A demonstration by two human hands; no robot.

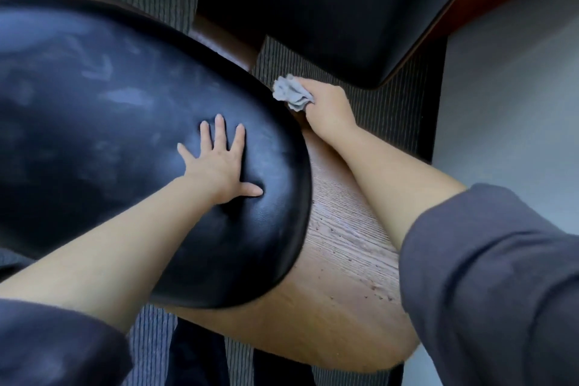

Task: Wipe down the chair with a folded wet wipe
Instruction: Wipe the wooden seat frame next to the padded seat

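- Head view, looking down: the right hand has its grip closed tight round the wet wipe, fingers curled over it. The wipe sits at the far edge of the chair's black cushion, beside the wooden frame. Whether it is touching the cushion cannot be confirmed.
- The left hand lies flat on the cushion with fingers spread and holds nothing. It appears to be bracing the chair.
- Risk: the wipe is bunched rather than neatly folded. A wad of this kind would likely meet the surface unevenly and leave streaks or missed patches.
- Risk: the bare palm pressed on the cushion could leave prints on the leather-like surface.
- Risk: dark specks lie on the wooden frame. A pass across them could drag grit onto the cushion.
- Surface: the cushion is glossy and shows pale, cloudy smears over much of its top. The frame is grained brown wood.
- Room: striped grey carpet lies under the chair. A second dark seat stands just beyond.
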